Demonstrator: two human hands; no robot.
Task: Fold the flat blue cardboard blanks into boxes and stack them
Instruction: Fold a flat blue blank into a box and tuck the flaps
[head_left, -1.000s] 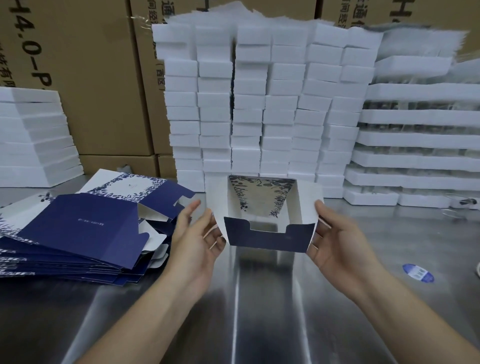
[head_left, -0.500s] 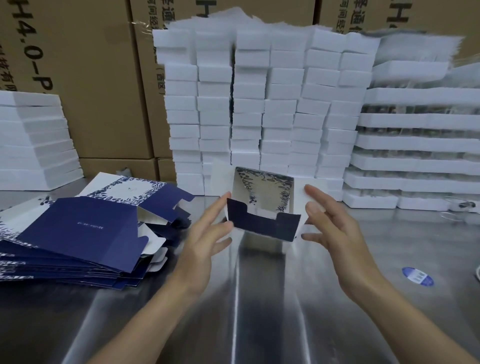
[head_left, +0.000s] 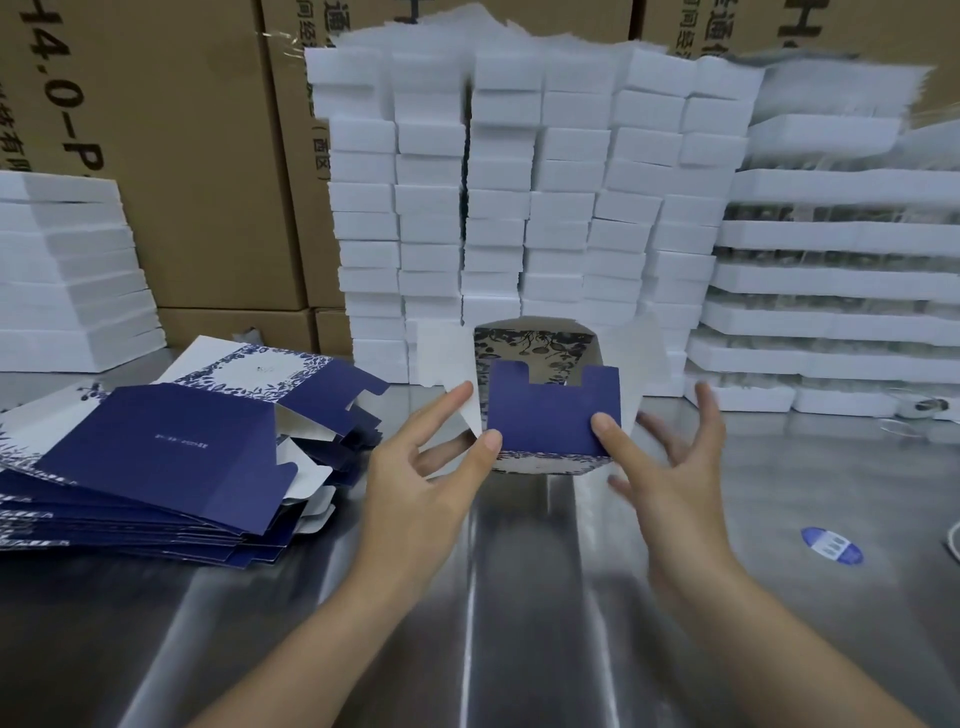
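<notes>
A half-folded blue box (head_left: 553, 410) is in front of me over the steel table (head_left: 519, 597), its open top showing a flower-printed inside and white side flaps standing out. My left hand (head_left: 431, 467) pinches its lower left corner, thumb on the blue front flap, forefinger straight along the left white flap. My right hand (head_left: 670, 467) presses its thumb on the blue flap's lower right; its other fingers are spread and blurred to the right of the box. A pile of flat blue blanks (head_left: 156, 457) lies on the table to the left.
Stacks of white boxes (head_left: 519, 208) form a wall right behind the folded box, with more white stacks at the left (head_left: 67, 270) and right (head_left: 841, 280). Brown cartons (head_left: 171, 156) stand behind them. A blue oval sticker (head_left: 825, 544) lies on the table to the right.
The box has turned so its blue front flap now stands up facing me. Both thumbs have come onto that flap, and my right fingers have spread away from the side.
</notes>
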